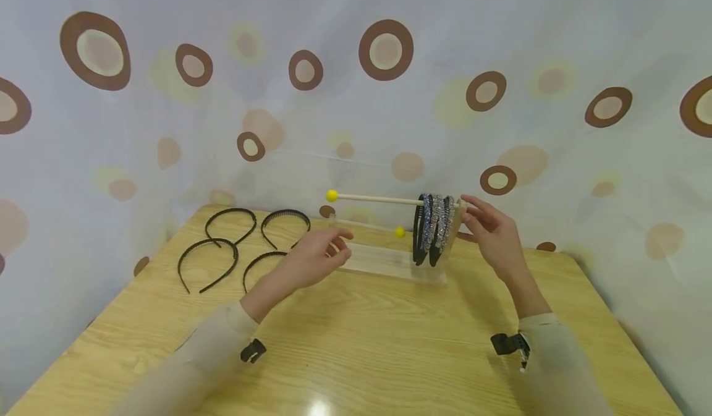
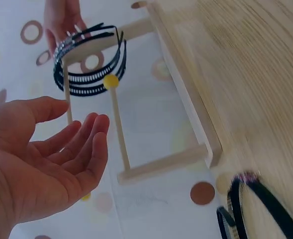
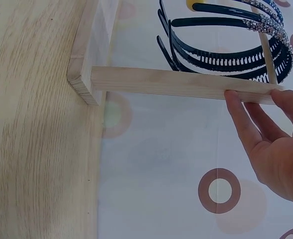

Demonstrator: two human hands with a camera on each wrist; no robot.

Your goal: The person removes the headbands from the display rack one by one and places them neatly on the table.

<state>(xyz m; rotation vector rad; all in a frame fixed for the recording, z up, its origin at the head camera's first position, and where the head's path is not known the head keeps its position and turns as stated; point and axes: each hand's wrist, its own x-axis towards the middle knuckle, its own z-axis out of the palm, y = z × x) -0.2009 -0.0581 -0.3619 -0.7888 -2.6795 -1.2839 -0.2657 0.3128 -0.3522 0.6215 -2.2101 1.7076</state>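
Observation:
A wooden headband stand (image 1: 389, 263) has a flat base, an upright at each end and two thin rods tipped with yellow balls. Several black headbands (image 1: 436, 230) with glittery silver and blue tops hang on the upper rod (image 1: 378, 199), close against the right upright (image 3: 181, 82). My right hand (image 1: 495, 237) grips that upright near its top, thumb and fingertips at its edges. Left of the headbands, my left hand (image 1: 319, 255) hovers in front of the stand, fingers loosely bent and holding nothing. The lower rod (image 2: 118, 129) comes from the left upright (image 2: 161, 163).
Several more black headbands (image 1: 230, 267) lie on the wooden table (image 1: 356, 342) to the left, one partly behind my left hand. A pale curtain (image 1: 345, 94) with brown circles hangs right behind the table.

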